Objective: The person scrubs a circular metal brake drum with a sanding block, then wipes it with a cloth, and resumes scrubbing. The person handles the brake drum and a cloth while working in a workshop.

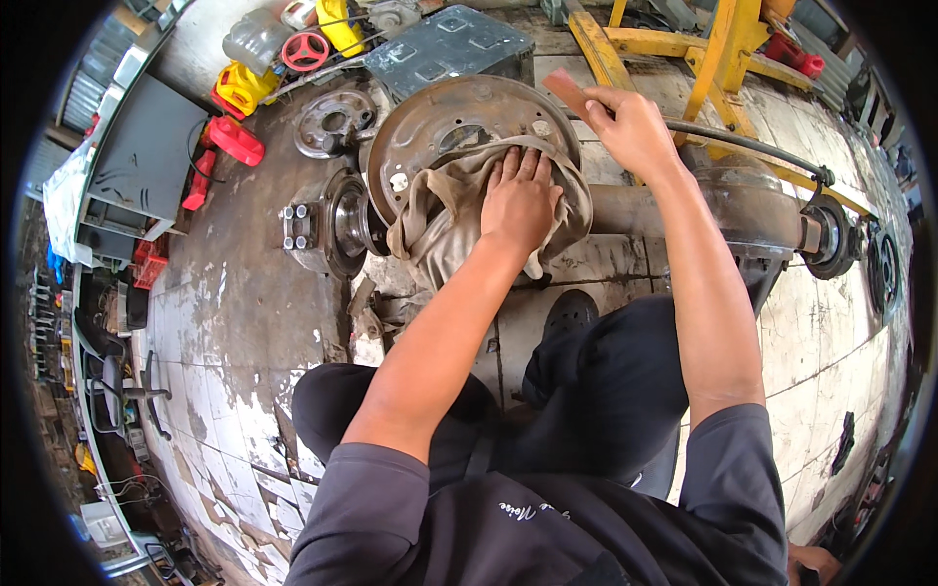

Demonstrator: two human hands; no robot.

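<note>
A beige-grey rag (445,230) is draped over the lower front of a round, rusty brake backing plate (415,117). My left hand (523,198) lies flat on the rag with its fingers stretched out, pressing it toward the plate. The hand and the folds hide the plate's middle. Beyond the plate's right rim, my right hand (625,127) is raised and closed round one end of a flat reddish-brown strip (567,93). The strip's other end points up and left, apart from the plate. An axle tube (625,210) runs rightward from behind the plate.
A wheel hub (344,220) and a round metal plate (332,122) lie to the left. Behind stands a dark metal box (449,49); a yellow steel frame (723,68) stands back right. Red and yellow containers (239,90) sit far left. Another person's hand (813,562) shows lower right.
</note>
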